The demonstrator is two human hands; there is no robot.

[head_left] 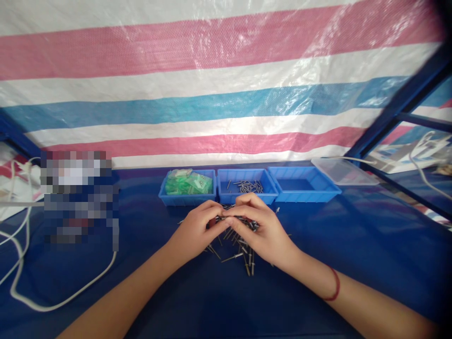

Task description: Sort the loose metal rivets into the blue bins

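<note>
1. Left hand (197,230) and right hand (269,231) meet, fingers (248,213) curled close; whether they grip anything cannot be told.
2. Rivets (243,244) lie loose beneath, short of the counter's (197,301) back edge; a brushing hand could scatter them.

Blue table (197,306), three blue bins (307,195), scattered rivets (244,249), white cable (44,309)

Loose rivets (243,248) and blue parts bins (226,198) suggest a workshop.
</note>
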